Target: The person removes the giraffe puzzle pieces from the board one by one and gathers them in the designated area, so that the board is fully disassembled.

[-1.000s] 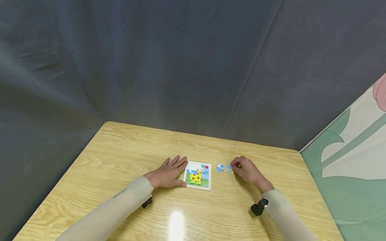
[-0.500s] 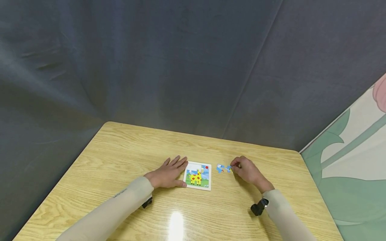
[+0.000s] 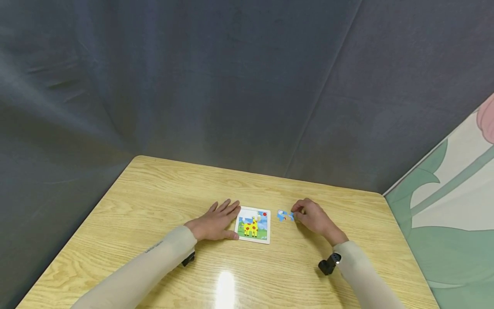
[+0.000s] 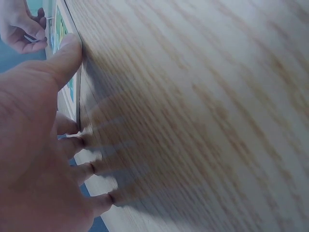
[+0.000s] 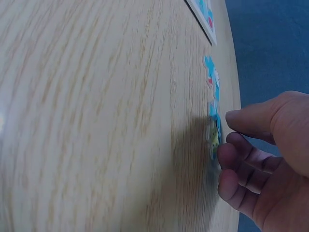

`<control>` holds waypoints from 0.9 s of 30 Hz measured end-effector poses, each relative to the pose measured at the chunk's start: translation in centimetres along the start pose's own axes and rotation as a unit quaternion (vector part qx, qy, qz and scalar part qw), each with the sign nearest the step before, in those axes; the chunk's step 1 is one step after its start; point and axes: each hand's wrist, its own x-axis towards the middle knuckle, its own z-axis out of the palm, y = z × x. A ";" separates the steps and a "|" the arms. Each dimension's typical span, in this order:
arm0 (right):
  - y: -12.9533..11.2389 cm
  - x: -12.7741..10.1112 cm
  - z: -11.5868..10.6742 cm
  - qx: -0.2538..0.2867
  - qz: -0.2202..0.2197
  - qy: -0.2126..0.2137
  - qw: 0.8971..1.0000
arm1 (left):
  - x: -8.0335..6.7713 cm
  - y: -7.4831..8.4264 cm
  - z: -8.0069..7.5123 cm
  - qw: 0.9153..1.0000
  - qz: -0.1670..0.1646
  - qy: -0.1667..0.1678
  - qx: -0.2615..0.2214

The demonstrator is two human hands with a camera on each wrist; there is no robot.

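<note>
A jigsaw tray (image 3: 269,227) with a white border lies on the wooden table, showing a yellow giraffe (image 3: 251,229) and a bare white gap at its top left. My left hand (image 3: 214,225) rests with fingers spread at the tray's left side, thumb (image 4: 67,55) and index finger against its border. To the right, my right hand (image 3: 313,218) has curled fingers and thumb at a small puzzle piece (image 5: 214,137), blue and yellow with dark dots, partly covered by the fingers in the head view. Another blue puzzle piece (image 3: 281,215) with white and red lies between it and the tray.
The wooden table (image 3: 173,180) ends at a dark curtain (image 3: 231,86) behind. A green, white and pink patterned panel (image 3: 455,214) stands at the right. Each wrist carries a small black camera (image 3: 328,264).
My right hand has shifted slightly left, and its fingers cover more of the dotted puzzle piece, which has slid a little left toward the other piece. My left hand and the tray stay put.
</note>
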 end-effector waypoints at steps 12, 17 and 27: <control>-1.5 0.9 0.8 0.000 -0.007 -0.008 1.000 | 0.0 0.0 -0.1 1.000 -0.001 -0.004 -0.002; -2.4 1.3 1.4 -0.002 -0.018 -0.019 1.000 | 0.0 -0.1 -0.1 1.000 -0.005 -0.006 -0.001; -4.4 1.9 2.3 -0.014 -0.033 -0.043 0.998 | 0.1 -0.1 -0.1 1.000 -0.003 -0.005 0.000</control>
